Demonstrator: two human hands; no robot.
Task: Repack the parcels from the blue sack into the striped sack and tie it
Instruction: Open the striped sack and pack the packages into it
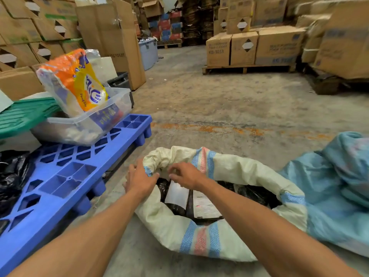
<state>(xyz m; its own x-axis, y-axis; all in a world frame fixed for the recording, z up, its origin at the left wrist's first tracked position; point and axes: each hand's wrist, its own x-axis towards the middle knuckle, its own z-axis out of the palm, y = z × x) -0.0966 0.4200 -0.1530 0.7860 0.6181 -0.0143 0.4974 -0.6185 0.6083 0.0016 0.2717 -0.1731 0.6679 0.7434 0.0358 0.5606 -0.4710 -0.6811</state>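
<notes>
The cream striped sack (235, 172) lies open on the concrete floor in front of me, with blue and pink bands on its rim. Inside it are black parcels with white labels (177, 193). My left hand (139, 177) grips the far-left part of the sack's rolled rim. Just right of it, my right hand (186, 174) pinches the same rim, fingers curled on the fabric. The light blue sack (335, 188) lies crumpled at the right, touching the striped sack; its inside is hidden.
A blue plastic pallet (65, 180) lies at the left with a clear tub (85, 124) holding an orange packet (73, 80). Black plastic bags (12, 172) sit at the far left. Stacked cardboard boxes (253, 47) on wooden pallets stand behind.
</notes>
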